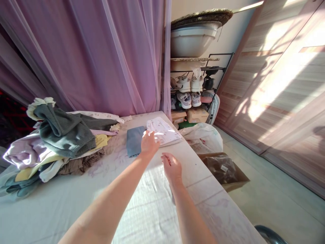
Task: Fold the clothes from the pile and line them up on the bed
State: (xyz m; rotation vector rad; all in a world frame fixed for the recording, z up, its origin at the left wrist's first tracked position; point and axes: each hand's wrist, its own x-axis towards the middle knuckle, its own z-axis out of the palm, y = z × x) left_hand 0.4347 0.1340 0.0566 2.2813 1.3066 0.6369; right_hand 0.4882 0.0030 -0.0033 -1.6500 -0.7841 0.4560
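My left hand (150, 143) lies at the near left edge of a folded white garment (164, 130) with a small print, its fingers apart and touching the cloth. Just left of that hand, a folded blue-grey garment (134, 139) lies flat, partly covered by the hand. My right hand (172, 167) is a little nearer to me, over the pale flowered cover (203, 200). Its fingers are curled in loosely, and nothing shows in them. A heap of loose clothes sits on the left, with a dark grey-green garment (66, 132) on top.
Purple curtains (101, 61) hang behind the surface. Beyond its right edge stand a shoe rack (218, 69), a white plastic bag (203, 137) and an open cardboard box (235, 179) on the floor. Wood-panelled doors (276, 78) line the right side.
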